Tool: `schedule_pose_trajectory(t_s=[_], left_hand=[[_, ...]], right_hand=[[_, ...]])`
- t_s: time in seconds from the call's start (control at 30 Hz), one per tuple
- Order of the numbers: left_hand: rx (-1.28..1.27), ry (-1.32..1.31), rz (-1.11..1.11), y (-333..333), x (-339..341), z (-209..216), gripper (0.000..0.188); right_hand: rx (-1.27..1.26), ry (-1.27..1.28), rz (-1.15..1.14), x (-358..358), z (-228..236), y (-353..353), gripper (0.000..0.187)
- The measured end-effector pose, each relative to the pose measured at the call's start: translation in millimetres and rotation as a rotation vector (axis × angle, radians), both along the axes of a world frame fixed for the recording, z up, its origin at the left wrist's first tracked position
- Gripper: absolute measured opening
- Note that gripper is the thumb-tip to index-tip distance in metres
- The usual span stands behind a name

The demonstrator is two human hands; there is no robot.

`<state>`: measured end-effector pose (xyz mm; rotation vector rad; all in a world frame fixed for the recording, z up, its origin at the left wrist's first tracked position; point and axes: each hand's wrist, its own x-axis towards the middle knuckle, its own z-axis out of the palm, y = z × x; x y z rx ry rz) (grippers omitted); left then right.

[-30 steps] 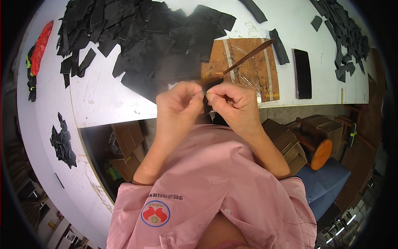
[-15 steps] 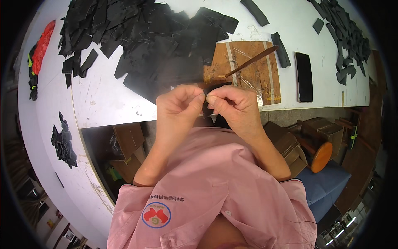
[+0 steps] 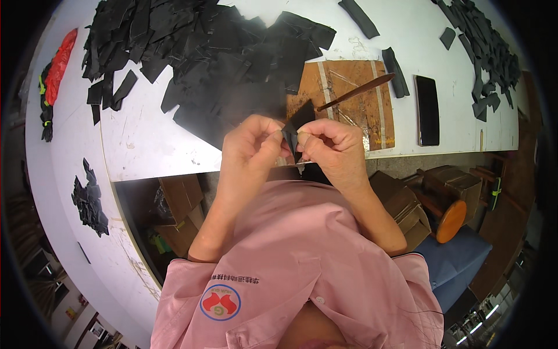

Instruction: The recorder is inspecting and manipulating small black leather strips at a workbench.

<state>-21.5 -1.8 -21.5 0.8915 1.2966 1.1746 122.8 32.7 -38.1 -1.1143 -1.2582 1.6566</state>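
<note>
A small black fabric piece [image 3: 300, 118] is pinched between my two hands, at the front edge of the white table. My left hand [image 3: 254, 142] grips its left side with thumb and forefinger. On its other side my right hand [image 3: 332, 145] holds it between thumb and fingertips. The piece looks folded, with its upper corner pointing away from me. Just beyond lies a brown board [image 3: 349, 110] banded with clear tape. A brown pointed stick-like tool [image 3: 357, 92] rests across it. A big heap of black fabric pieces [image 3: 232, 64] spreads behind my left hand.
A phone [image 3: 427, 110] lies right of the board, near black strips [image 3: 396, 72]. More black pieces are piled at the far right [image 3: 488, 46] and at the left [image 3: 89, 203]. A red bundle [image 3: 61, 64] lies far left. Cardboard boxes [image 3: 401, 203] and a blue seat [image 3: 459, 262] stand below the table.
The black piece has turned between my fingers, and more of it now shows above my hands. My fingertips have moved slightly further apart.
</note>
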Motion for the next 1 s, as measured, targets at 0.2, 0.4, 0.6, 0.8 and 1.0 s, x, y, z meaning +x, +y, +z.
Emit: schedule_pose_trajectory(t_s=[0.2,0.4,0.6,0.8,1.0], left_hand=[[-0.062,-0.067,0.02,0,7,9,0.011],[-0.027,0.08,0.036,1,-4,-3,0.003],[0.236,0.46,0.044,0,5,-4,0.004],[0.408,0.755,0.256,-5,29,-7,0.011],[0.122,0.169,0.446,1,28,-8,0.01]], right_hand=[[0.489,-0.272,-0.038,-7,4,1,0.006],[0.392,-0.247,0.079,-1,5,3,0.006],[0.071,0.143,-0.014,-3,2,0,0.01],[0.513,-0.23,-0.027,-5,5,4,0.014],[0.861,-0.604,-0.134,-16,-2,0,0.018]])
